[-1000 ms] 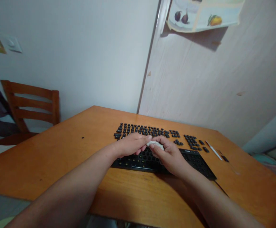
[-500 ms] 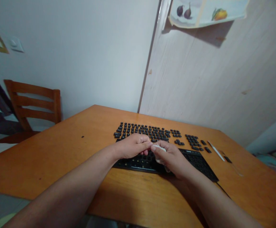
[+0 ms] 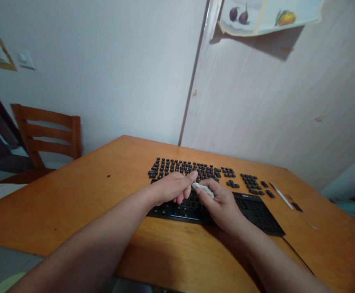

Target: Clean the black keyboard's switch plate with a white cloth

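Above a black keyboard base (image 3: 258,211) with its keycaps off, my two hands are close together. My right hand (image 3: 222,203) pinches a crumpled white tissue or cloth (image 3: 206,190), whose tip points at my left hand. My left hand (image 3: 173,188) has its fingers curled in and the thumb stretched along the top; whatever lies inside the fingers is hidden. Behind the hands, loose black keycaps (image 3: 183,166) are laid out in rows. The hands cover the middle of the keyboard base.
More keycaps (image 3: 249,181) lie to the right, beside a white pen-like stick (image 3: 281,195) and a small dark tool with a thin wire (image 3: 296,206). A cable (image 3: 298,256) runs off the keyboard. A wooden chair (image 3: 49,130) stands left of the wooden table (image 3: 88,195).
My left thumb has lifted off the white tissue or cloth and now points up. The hands have parted slightly. The whole view has shifted a little.
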Demonstrator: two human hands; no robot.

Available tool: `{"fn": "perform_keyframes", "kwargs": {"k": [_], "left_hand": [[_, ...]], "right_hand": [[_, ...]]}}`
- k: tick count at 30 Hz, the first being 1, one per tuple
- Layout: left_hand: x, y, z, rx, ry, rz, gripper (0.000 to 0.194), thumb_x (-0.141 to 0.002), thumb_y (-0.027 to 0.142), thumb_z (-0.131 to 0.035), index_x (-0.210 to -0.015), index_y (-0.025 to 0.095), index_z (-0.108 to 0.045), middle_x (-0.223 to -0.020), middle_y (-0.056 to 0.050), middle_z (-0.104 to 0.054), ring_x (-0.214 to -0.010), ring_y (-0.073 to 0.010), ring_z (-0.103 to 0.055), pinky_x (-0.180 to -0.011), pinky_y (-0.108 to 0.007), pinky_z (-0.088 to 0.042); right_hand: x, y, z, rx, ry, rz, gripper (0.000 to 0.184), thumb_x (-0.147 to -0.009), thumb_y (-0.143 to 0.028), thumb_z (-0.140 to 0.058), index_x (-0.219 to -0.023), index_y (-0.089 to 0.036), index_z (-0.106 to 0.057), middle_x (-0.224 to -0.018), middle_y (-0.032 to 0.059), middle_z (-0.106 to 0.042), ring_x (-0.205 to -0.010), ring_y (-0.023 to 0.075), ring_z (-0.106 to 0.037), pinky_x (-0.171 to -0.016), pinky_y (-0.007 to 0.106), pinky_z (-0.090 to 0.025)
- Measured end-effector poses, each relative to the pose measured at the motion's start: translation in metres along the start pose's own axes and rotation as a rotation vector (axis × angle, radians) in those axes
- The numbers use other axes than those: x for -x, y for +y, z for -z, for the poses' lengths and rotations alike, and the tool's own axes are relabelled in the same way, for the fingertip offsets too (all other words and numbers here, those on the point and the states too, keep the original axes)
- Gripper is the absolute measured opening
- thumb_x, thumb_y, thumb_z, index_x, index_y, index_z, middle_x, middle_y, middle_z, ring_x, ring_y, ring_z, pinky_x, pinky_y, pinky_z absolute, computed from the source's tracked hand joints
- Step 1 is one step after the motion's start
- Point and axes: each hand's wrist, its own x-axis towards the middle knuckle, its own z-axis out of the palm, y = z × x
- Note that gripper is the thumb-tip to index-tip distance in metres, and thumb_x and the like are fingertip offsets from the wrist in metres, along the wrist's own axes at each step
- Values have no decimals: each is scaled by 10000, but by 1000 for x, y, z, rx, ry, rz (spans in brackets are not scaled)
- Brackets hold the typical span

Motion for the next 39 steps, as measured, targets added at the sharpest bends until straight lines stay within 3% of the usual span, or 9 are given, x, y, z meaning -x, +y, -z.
{"fn": "perform_keyframes", "kwargs": {"k": [6, 12, 15, 21, 30, 35, 39], "left_hand": [[0, -4, -1, 25, -54, -42, 669, -866, 760, -332, -646, 176, -571, -482, 5, -539, -445, -110, -464, -469, -241, -351], [-3, -7, 0, -23, -50, -159, 498, -914, 612, -422, -738, 180, -595, -587, 5, -585, -554, -129, -532, -565, -247, -429], [-4, -7, 1, -55, -61, -235, 443, -938, 545, -424, -775, 175, -608, -649, -3, -619, -612, -133, -568, -618, -250, -452], [-6, -8, -1, -112, -32, -353, 407, -956, 481, -436, -791, 167, -634, -733, -21, -665, -699, -135, -612, -712, -255, -469], [-7, -10, -5, 10, 57, -272, 511, -969, 578, -336, -861, 158, -605, -772, -38, -649, -711, -142, -598, -710, -281, -489], [-4, -4, -5, -68, 156, -338, 293, -880, 470, -591, -908, 179, -587, -804, 1, -608, -729, -128, -547, -667, -249, -451], [-3, -2, -4, -97, 130, -382, 205, -898, 380, -573, -896, 176, -594, -795, 7, -598, -733, -121, -540, -679, -245, -437]], "right_hand": [[0, -2, -1, 119, 3, 68, 184, -932, -376, -552, -942, -230, -663, -845, 34, -676, -756, 187, -591, -695, 298, -445], [0, -1, -1, -31, -23, -22, 205, -917, -406, -579, -927, -219, -662, -817, 26, -674, -734, 177, -581, -670, 291, -446], [-1, -3, 0, -178, -52, -104, 257, -884, -454, -622, -946, -208, -657, -751, 6, -630, -661, 148, -532, -605, 271, -424], [-1, -12, 4, -490, -111, -375, 346, -846, -528, -640, -964, -204, -606, -603, -66, -475, -454, 75, -301, -423, 222, -265], [0, 0, -2, -449, -7, -260, 342, -846, -503, -655, -947, -177, -636, -596, -50, -476, -519, 91, -371, -459, 222, -263], [0, -12, 0, -460, -28, -371, 375, -824, -544, -655, -913, -185, -601, -545, -84, -404, -453, 72, -312, -412, 204, -258], [0, -13, 2, -479, -34, -435, 376, -807, -558, -661, -908, -202, -600, -572, -70, -466, -433, 76, -334, -369, 198, -248]]}}
